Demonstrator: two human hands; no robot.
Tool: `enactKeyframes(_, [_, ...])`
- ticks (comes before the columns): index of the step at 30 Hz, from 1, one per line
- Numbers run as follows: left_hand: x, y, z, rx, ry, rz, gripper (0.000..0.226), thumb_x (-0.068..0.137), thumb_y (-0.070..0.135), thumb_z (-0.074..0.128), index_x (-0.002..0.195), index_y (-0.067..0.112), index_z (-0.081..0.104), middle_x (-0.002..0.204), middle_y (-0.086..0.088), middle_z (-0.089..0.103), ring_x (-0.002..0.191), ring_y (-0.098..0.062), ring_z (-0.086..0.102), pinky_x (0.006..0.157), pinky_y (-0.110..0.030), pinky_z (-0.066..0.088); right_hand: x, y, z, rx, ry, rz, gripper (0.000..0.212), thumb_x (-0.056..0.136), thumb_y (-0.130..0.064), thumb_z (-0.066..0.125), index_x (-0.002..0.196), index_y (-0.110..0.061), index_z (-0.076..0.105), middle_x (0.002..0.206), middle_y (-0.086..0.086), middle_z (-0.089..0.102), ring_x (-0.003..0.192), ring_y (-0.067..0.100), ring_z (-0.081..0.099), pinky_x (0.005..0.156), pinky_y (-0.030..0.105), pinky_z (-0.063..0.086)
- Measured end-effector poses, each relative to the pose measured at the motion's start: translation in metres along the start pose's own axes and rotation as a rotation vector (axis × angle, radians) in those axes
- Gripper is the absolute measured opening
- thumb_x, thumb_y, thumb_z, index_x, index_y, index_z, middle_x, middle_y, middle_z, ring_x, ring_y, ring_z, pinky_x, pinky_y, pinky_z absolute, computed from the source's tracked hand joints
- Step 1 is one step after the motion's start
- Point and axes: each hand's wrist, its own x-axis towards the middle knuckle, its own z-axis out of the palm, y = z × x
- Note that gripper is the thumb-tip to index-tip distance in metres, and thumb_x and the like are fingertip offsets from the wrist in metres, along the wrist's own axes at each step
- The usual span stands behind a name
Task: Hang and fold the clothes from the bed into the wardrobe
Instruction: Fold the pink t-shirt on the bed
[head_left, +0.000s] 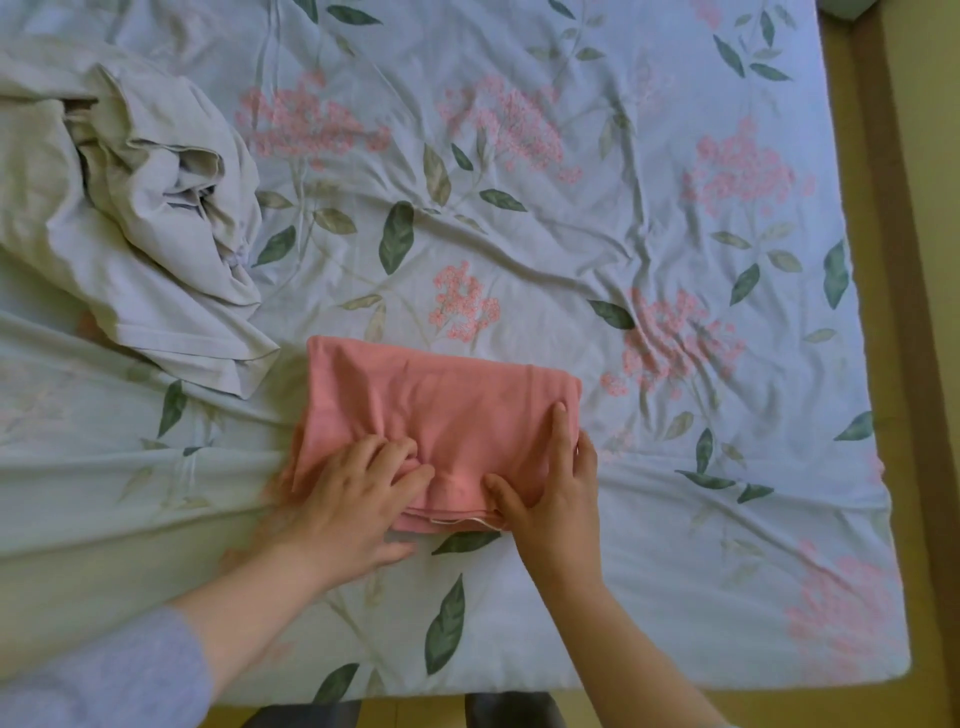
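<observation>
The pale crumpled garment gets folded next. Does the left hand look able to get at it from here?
Probably yes. The crumpled pale garment lies left of and beyond the pink garment, with only bedspread between. The left hand must first release the pink cloth it grips.

Pale grey-blue sleeve (98, 680) on the forearm behind the left hand (343, 499)

Pink folded garment (441, 410), pale grey crumpled garment (156, 218), pink-and-green floral bedsheet (675, 218)

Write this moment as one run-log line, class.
stage: folding | left hand: fingers curled into pink garment | right hand: pressing its right edge | grey garment: crumpled on bed
</observation>
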Motion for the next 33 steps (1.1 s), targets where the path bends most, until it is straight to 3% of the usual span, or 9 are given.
enactKeyframes(5, [0.013, -0.002, -0.004, -0.024, 0.026, -0.045, 0.064, 0.030, 0.027, 0.093, 0.088, 0.012, 0.069, 0.093, -0.010, 0.063, 0.074, -0.030, 0.060, 0.058, -0.035, 0.055, -0.002, -0.005, 0.010, 0.018, 0.067, 0.061, 0.101, 0.077, -0.044, 0.078, 0.151, -0.044, 0.010, 0.109, -0.008, 0.035, 0.083, 0.011, 0.050, 0.069, 0.024, 0.043])
enactKeyframes(11, [0.015, -0.033, -0.018, 0.024, 0.235, 0.109, 0.033, 0.053, 0.018, 0.075, 0.083, 0.010, 0.063, 0.088, -0.009, 0.060, 0.074, -0.031, 0.058, 0.058, -0.037, 0.049, -0.004, -0.001, 0.014, 0.200, 0.058, 0.056, 0.090, 0.085, -0.047, 0.069, 0.149, -0.053, 0.006, 0.111, -0.015, 0.032, 0.097, -0.013, 0.045, 0.074, 0.002, 0.039])
enactKeyframes(13, [0.011, -0.028, -0.013, 0.099, 0.224, 0.095, 0.031, 0.057, 0.019, 0.070, 0.086, 0.011, 0.067, 0.092, -0.010, 0.065, 0.077, -0.033, 0.063, 0.061, -0.037, 0.052, -0.003, 0.001, 0.016, 0.146, 0.024, 0.071, 0.091, 0.089, -0.043, 0.066, 0.147, -0.056, -0.002, 0.112, -0.009, 0.034, 0.090, 0.001, 0.051, 0.071, 0.013, 0.044])
enactKeyframes(17, [-0.001, 0.002, 0.014, 0.075, 0.012, -0.123, 0.087, 0.043, 0.044, 0.090, 0.119, 0.006, 0.068, 0.126, -0.020, 0.062, 0.112, -0.045, 0.060, 0.088, -0.057, 0.052, 0.010, -0.004, 0.007, -0.200, -0.035, 0.045, 0.099, 0.087, -0.041, 0.068, 0.154, -0.035, -0.005, 0.129, 0.009, 0.040, 0.109, 0.033, 0.051, 0.088, 0.043, 0.047])
enactKeyframes(21, [-0.010, -0.001, 0.008, 0.055, 0.041, -0.177, 0.075, 0.063, 0.048, 0.077, 0.128, 0.013, 0.063, 0.127, -0.019, 0.059, 0.098, -0.041, 0.064, 0.078, -0.047, 0.057, 0.033, -0.019, -0.005, -0.448, -0.117, -0.130, 0.114, 0.073, -0.049, 0.075, 0.157, -0.029, -0.001, 0.162, 0.015, -0.015, 0.149, 0.036, -0.008, 0.119, 0.059, 0.006])
enactKeyframes(24, [-0.015, -0.019, -0.006, -0.132, 0.046, -0.327, 0.074, 0.060, 0.033, 0.086, 0.125, 0.010, 0.059, 0.114, -0.017, 0.055, 0.079, -0.037, 0.065, 0.058, -0.038, 0.054, 0.061, -0.036, -0.015, -0.580, -0.212, -0.322, 0.108, 0.068, -0.073, 0.063, 0.153, -0.028, 0.015, 0.163, 0.009, -0.009, 0.150, 0.031, -0.015, 0.112, 0.055, -0.019])
enactKeyframes(28, [-0.047, -0.023, 0.007, -0.382, 0.164, -0.569, 0.048, 0.072, 0.022, 0.081, 0.109, 0.011, 0.053, 0.099, -0.010, 0.060, 0.067, -0.031, 0.062, 0.055, -0.034, 0.049, 0.106, -0.066, -0.009, -0.697, -0.469, -0.393, 0.096, 0.065, -0.083, 0.060, 0.141, -0.027, 0.042, 0.135, 0.002, 0.052, 0.129, 0.026, 0.046, 0.118, 0.052, 0.018])
enactKeyframes(30, [-0.054, -0.008, 0.012, -0.699, 0.258, -0.862, 0.032, 0.079, 0.032, 0.076, 0.098, 0.019, 0.054, 0.088, 0.002, 0.062, 0.068, -0.016, 0.061, 0.059, -0.032, 0.049, 0.123, -0.078, -0.003, -0.708, -0.600, -0.361, 0.095, 0.059, -0.081, 0.067, 0.134, -0.028, 0.046, 0.119, -0.001, 0.056, 0.110, 0.024, 0.056, 0.098, 0.040, 0.041])
enactKeyframes(33, [-0.039, -0.004, 0.018, -1.114, 0.411, -1.220, 0.041, 0.079, 0.047, 0.075, 0.100, 0.016, 0.058, 0.091, 0.000, 0.066, 0.083, -0.021, 0.066, 0.075, -0.048, 0.057, 0.137, -0.090, 0.007, -0.732, -0.694, -0.349, 0.092, 0.050, -0.077, 0.075, 0.123, -0.026, 0.049, 0.105, -0.003, 0.054, 0.096, 0.022, 0.057, 0.078, 0.033, 0.045])
